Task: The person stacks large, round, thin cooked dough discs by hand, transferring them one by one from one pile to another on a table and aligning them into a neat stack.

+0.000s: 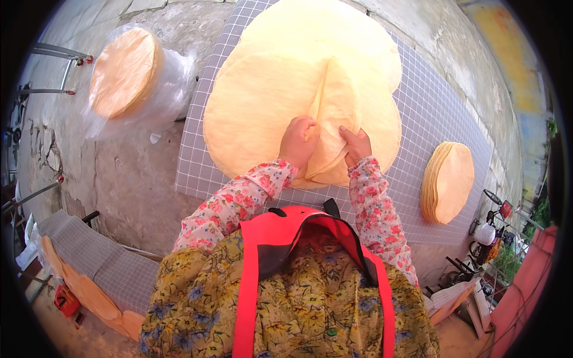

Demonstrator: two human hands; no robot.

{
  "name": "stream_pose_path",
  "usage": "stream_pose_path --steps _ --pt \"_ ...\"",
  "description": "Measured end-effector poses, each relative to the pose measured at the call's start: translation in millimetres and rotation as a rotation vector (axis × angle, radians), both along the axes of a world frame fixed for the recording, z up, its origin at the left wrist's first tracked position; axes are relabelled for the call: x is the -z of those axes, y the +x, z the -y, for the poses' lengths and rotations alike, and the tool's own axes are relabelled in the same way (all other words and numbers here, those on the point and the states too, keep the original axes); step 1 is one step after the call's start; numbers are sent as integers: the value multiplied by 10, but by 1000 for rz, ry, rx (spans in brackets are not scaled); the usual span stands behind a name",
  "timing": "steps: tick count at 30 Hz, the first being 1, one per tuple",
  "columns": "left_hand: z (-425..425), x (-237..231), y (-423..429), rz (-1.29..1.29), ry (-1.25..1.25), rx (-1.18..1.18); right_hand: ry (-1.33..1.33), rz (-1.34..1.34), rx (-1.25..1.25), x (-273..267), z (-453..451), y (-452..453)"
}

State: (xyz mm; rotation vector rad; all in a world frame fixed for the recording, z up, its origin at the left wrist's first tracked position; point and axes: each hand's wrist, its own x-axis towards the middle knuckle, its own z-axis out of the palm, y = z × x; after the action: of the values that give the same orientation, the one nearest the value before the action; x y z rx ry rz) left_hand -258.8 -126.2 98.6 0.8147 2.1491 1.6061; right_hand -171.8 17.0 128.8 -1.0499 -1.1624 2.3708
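Large thin round flatbreads [255,107] lie spread and overlapping on a table with a grey checked cloth [436,100]. In front of me the top flatbread sheet [338,96] is partly folded, with a raised crease running away from me. My left hand [300,141] has its fingers curled at the near left edge of the fold, pinching the sheet. My right hand [358,145] grips the fold's right side, its thumb on top and the other fingers partly hidden under the sheet.
A stack of folded flatbreads [452,181] sits at the table's right. On the left, a round stack of flatbreads [125,71] rests on clear plastic [172,85]. Another checked-cloth table [96,255] with flatbreads stands behind me at lower left. Parked bikes [485,237] are at far right.
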Motion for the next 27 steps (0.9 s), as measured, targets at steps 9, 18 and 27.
stream_pose_path --steps 9,18,27 --pt "-98 56 -489 331 -319 -62 -60 -137 81 186 92 112" --pt "234 423 -659 401 -226 -273 0 -330 215 -1509 -1242 1829" --pt "35 -148 -213 58 3 -118 810 223 -4 -876 -948 597"
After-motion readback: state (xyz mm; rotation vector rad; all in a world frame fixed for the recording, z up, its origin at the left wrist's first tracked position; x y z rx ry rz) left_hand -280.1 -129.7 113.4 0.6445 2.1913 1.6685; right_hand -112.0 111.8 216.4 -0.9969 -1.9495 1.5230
